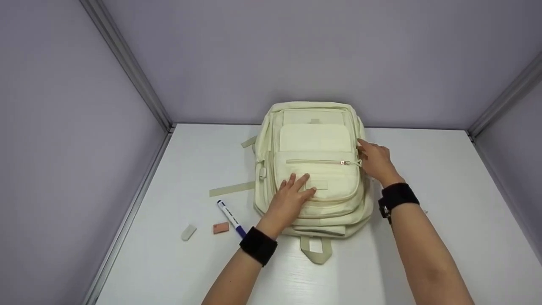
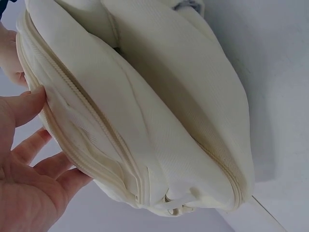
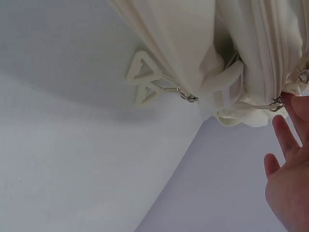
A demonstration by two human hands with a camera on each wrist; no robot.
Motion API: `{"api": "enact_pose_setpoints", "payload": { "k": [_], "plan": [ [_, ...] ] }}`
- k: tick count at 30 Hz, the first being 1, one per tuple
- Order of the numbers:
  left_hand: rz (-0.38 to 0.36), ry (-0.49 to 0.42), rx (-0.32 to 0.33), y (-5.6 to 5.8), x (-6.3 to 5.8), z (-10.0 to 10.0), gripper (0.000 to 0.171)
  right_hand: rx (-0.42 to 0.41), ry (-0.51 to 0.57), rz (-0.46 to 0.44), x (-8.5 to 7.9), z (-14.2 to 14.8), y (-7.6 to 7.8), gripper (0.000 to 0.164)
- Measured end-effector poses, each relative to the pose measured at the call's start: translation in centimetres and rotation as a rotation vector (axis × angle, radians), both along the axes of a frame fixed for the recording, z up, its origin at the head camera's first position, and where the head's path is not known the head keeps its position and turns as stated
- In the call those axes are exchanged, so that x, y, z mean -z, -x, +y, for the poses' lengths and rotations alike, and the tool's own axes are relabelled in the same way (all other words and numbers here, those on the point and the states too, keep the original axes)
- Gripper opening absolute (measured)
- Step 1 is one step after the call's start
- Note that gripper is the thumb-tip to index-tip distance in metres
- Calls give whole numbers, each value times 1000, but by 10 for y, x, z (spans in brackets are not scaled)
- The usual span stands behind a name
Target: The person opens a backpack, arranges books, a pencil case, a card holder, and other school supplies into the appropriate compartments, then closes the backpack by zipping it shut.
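A cream backpack [image 1: 315, 137] lies on its back on a white table, its top loop toward the person. The left hand [image 1: 288, 203] rests on the lower front of the bag with spread fingers; in the left wrist view its fingertips press along the zipped edge. At the bag's right side the right hand [image 1: 376, 161] pinches a zipper pull with thumb and index finger, the other fingers loose. The tips are partly cut off in the right wrist view. A triangular zipper tag [image 3: 145, 72] hangs free there. The front pocket's zipper [image 1: 315, 162] is closed.
Left of the bag lie a marker [image 1: 230, 218] with a blue cap, a pink eraser [image 1: 220, 228] and a small white eraser [image 1: 189, 232]. A loose strap [image 1: 230, 189] sticks out from the bag's left side. Grey-lilac panels [image 1: 313, 55] enclose the table [image 1: 427, 169].
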State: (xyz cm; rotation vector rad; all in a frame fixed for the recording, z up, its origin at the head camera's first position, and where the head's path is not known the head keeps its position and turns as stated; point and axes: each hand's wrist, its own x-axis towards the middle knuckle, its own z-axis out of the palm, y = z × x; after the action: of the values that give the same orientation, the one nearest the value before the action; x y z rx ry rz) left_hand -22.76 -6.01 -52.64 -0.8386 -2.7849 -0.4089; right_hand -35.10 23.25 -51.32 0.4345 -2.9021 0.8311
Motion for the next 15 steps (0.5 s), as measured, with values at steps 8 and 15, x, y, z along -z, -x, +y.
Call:
{"api": "enact_pose_setpoints", "payload": {
  "k": [8,15],
  "plan": [
    [1,24,-11,0,0,0,33,-22,27,17,-3,2,-7,38],
    [-23,13,-12,-2,-2,2,33,-2,47,35,-7,8,-24,20]
  ]
}}
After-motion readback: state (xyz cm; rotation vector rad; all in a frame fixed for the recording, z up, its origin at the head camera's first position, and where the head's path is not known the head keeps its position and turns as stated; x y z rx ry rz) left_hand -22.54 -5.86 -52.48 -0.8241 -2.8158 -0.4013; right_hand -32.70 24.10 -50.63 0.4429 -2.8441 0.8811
